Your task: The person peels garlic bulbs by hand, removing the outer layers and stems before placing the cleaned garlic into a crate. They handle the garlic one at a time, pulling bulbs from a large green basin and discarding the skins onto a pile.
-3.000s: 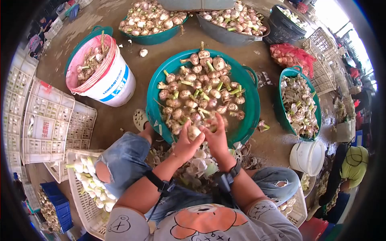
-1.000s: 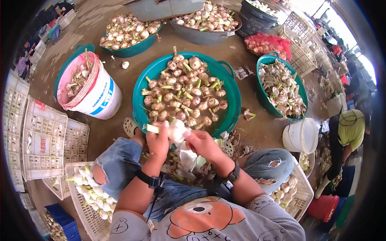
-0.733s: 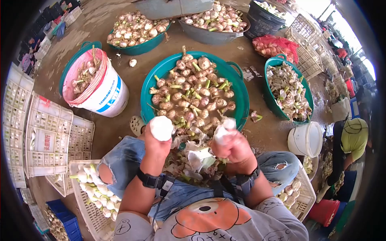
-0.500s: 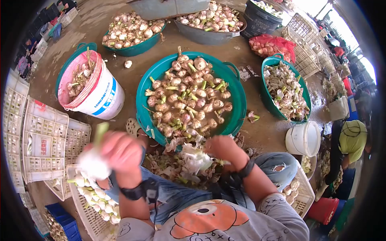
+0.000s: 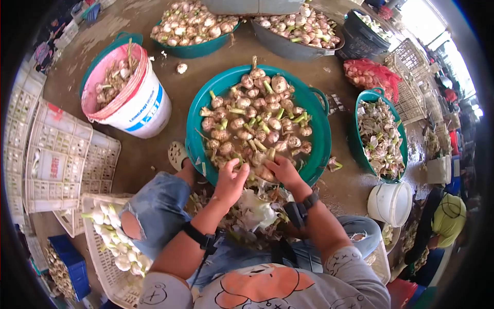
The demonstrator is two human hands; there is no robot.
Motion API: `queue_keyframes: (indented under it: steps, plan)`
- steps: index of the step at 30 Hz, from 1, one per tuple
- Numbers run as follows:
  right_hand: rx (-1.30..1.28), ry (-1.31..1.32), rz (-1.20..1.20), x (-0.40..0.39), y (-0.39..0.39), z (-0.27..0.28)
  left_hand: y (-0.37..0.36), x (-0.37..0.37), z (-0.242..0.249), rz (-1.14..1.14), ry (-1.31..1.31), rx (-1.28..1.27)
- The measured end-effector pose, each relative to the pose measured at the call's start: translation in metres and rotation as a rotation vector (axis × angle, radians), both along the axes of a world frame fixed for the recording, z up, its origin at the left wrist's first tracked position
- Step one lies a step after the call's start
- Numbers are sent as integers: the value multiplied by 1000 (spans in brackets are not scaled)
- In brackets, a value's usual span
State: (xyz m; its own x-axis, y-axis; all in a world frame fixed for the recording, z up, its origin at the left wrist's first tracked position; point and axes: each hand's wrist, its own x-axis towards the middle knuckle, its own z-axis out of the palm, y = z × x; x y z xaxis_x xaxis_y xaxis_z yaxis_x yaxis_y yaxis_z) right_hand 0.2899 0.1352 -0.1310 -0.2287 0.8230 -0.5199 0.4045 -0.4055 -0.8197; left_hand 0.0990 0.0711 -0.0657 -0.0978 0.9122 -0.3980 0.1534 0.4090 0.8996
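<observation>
A green basin (image 5: pixel 320 139) holds unpeeled garlic bulbs (image 5: pixel 252 121) in brownish water. At its near rim, my right hand (image 5: pixel 285 172) has its fingers closed on a garlic bulb (image 5: pixel 264 173) with a stem. Just left of that bulb is my left hand (image 5: pixel 230 181), thumb and fingers apart, with nothing visible in it. Loose garlic skins (image 5: pixel 257 211) are heaped between my legs, below both hands. Beside my left knee, a white crate (image 5: pixel 98 260) contains peeled white garlic bulbs (image 5: pixel 121 247).
A white bucket (image 5: pixel 149 110) with stemmed garlic stands left of the basin. To the right are a green tub (image 5: pixel 355 141) of skins and a white pail (image 5: pixel 389 203). More garlic fills a green bowl (image 5: pixel 193 50) and a grey bowl (image 5: pixel 303 47) behind. A co-worker (image 5: pixel 445 221) bends at far right.
My left hand has moved from the left side, where it held a peeled white bulb, to the basin without it. My right hand has reached forward and gripped a garlic bulb. The view has shifted.
</observation>
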Motion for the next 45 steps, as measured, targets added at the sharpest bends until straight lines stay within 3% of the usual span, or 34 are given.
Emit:
queue_keyframes:
  steps: [1, 2, 3, 4, 6, 7, 8, 10, 16, 19, 21, 22, 24, 25, 27, 28, 29, 30, 32, 34, 35, 36, 37, 38, 40, 41, 45]
  plan:
    - [53, 525, -285, -21, -15, 30, -2, 6, -14, -40, 47, -42]
    - [103, 576, -323, -32, -25, 55, -4, 11, -21, -86, 98, -80]
    - [370, 400, -262, -41, -33, 54, -9, 16, 10, -16, -264, -166]
    - [634, 217, -197, -45, -40, 53, -8, 12, 12, -20, -261, -164]
    - [869, -29, 179, -44, -51, 84, -6, 0, 13, 26, -302, -157]
    - [1106, -152, 256, -46, -52, 88, -7, 0, 5, 125, -333, -21]
    - [1108, -154, 253, -44, -55, 91, -8, -4, 4, 121, -332, -19]
    - [959, -348, 618, -36, -64, 96, -9, -14, 3, -169, 17, 11]
    - [1031, -459, 574, -33, -84, 95, -8, -7, 1, -295, -88, -41]
    - [900, -468, 504, -33, -86, 88, -8, -6, -1, -310, -161, -115]
    - [563, -213, 304, -30, -81, 81, -7, -7, 16, -258, -280, -339]
    - [565, -210, 302, -29, -80, 74, -8, -6, 19, -258, -277, -337]
    - [-126, 262, -22, -29, -78, 69, -9, -3, 21, -216, -252, -288]
    - [-284, 375, -156, -28, -82, 69, -9, -4, 20, -222, -252, -285]
    - [-140, 328, -60, -26, -86, 80, -6, -11, 13, -401, -242, -32]
    - [-2, 278, 41, -25, -88, 82, -5, -10, 5, -404, -243, -33]
    - [343, 256, 34, -32, -96, 79, -3, -8, 4, -346, -225, -46]
    - [337, 254, 26, -33, -96, 79, -2, -5, 2, -291, -206, -59]
    - [1043, -281, 130, -32, -92, 78, -5, -2, 17, -335, -105, -93]
    - [940, -297, 118, -28, -89, 66, -9, 0, 42, -518, 76, -228]
    - [525, -17, -123, -27, -85, 57, -15, 2, 47, -586, 209, -60]
    - [96, 254, -349, -26, -81, 50, -18, 2, 41, -588, 210, -61]
    - [-27, 442, -412, -24, -77, 45, -18, 1, 32, -642, 292, 213]
    - [-23, 442, -417, -23, -75, 50, -16, 1, 32, -687, 370, 493]
    - [-201, 521, -381, -19, -74, 62, -15, 0, 35, -667, 348, 425]
    - [-200, 521, -383, -20, -75, 60, -15, 0, 43, -647, 516, 591]
    - [40, 418, -304, -21, -77, 57, -20, 8, 59, -665, 906, 966]
